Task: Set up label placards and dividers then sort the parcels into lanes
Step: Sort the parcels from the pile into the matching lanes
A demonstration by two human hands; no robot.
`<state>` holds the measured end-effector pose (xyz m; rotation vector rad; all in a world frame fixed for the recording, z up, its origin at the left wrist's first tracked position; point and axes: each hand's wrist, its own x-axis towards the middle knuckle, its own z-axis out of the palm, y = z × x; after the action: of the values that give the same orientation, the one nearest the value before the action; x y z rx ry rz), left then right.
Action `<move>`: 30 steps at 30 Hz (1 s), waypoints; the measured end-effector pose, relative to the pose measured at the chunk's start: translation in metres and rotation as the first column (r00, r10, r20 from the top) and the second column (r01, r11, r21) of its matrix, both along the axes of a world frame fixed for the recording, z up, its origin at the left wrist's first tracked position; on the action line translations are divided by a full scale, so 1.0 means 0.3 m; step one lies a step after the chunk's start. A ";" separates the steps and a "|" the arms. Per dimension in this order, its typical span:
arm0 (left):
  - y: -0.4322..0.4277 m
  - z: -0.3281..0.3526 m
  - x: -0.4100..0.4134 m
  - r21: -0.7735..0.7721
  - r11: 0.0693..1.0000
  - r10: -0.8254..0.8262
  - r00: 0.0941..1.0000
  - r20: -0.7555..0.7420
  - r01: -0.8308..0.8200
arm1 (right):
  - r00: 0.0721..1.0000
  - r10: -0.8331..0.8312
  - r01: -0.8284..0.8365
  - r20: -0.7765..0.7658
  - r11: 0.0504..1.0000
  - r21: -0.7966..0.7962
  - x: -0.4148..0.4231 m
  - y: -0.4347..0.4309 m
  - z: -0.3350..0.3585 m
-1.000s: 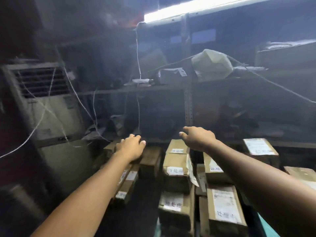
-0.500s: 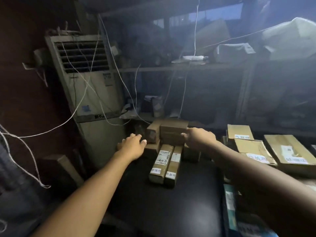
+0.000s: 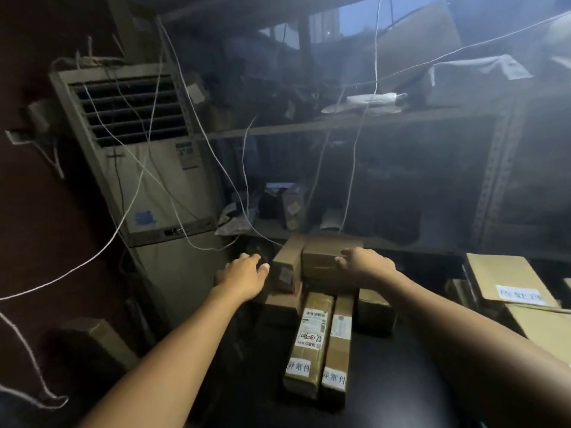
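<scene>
On a dark table stands a pile of brown cardboard parcels. Both my forearms reach forward to it. My left hand [image 3: 244, 275] hovers with relaxed fingers just left of a small upright parcel [image 3: 285, 267], apart from it or barely touching. My right hand [image 3: 366, 263] lies with loosely bent fingers on the front of the top parcel [image 3: 324, 250] and holds nothing. Two long narrow parcels [image 3: 310, 341] [image 3: 338, 347] with white handwritten labels lie side by side in front. A squat parcel [image 3: 375, 315] sits under my right wrist.
A tall floor air conditioner [image 3: 145, 180] stands at the left with white strings [image 3: 92, 257] hanging across it. Metal shelving [image 3: 355, 120] with clutter runs behind the table. More labelled parcels [image 3: 509, 282] are stacked at the right. A cardboard box [image 3: 102, 338] stands low at the left.
The view has swung left from the right-hand lanes to the pile by the air conditioner. Both hands have closed in on the stacked parcels, the right one now touching the top parcel.
</scene>
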<state>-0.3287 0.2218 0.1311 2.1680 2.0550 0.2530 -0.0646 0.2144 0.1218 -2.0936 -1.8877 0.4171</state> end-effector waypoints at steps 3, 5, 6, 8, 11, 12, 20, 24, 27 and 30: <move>0.118 -0.016 0.005 0.026 0.999 -0.039 0.993 -0.112 0.042 | 0.998 0.030 -0.032 -0.049 0.999 -0.042 -0.017 0.121 -0.035; 0.187 -0.053 0.010 0.015 0.997 -0.074 0.972 -0.224 0.079 | 0.997 0.036 -0.041 -0.062 0.996 -0.081 -0.040 0.193 -0.077; 0.230 -0.073 0.010 0.018 0.995 -0.089 0.964 -0.252 0.096 | 0.998 0.022 -0.027 -0.063 0.995 -0.094 -0.057 0.231 -0.098; 0.310 -0.103 0.009 0.010 0.994 -0.106 0.959 -0.264 0.113 | 0.998 -0.014 0.007 -0.063 0.994 -0.111 -0.085 0.294 -0.135; 0.459 -0.166 -0.023 -0.013 0.987 -0.158 0.962 -0.222 0.159 | 0.994 -0.054 0.039 -0.098 0.988 -0.151 -0.160 0.388 -0.185; 0.500 -0.187 -0.033 -0.027 0.984 -0.177 0.963 -0.202 0.175 | 0.991 -0.068 0.049 -0.113 0.985 -0.167 -0.184 0.414 -0.202; 0.748 -0.350 -0.054 -0.222 0.951 -0.161 0.959 0.232 0.213 | 0.933 -0.172 0.105 -0.317 0.970 -0.219 -0.377 0.602 -0.308; 0.788 -0.448 -0.023 -0.398 0.895 0.029 0.861 0.508 0.204 | 0.912 -0.213 0.136 -0.351 0.963 -0.231 -0.434 0.618 -0.354; 0.778 -0.482 -0.001 -0.390 0.893 0.092 0.755 0.649 0.226 | 0.869 -0.268 0.182 -0.417 0.955 -0.235 -0.449 0.620 -0.375; 0.739 -0.487 0.011 -0.335 0.925 0.105 0.726 0.680 0.181 | 0.836 -0.315 0.234 -0.450 0.945 -0.227 -0.473 0.588 -0.379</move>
<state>-0.3255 0.4436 -0.0149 1.5386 1.4677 0.5160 -0.2066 0.3906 0.0083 -2.0667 -1.2799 0.9487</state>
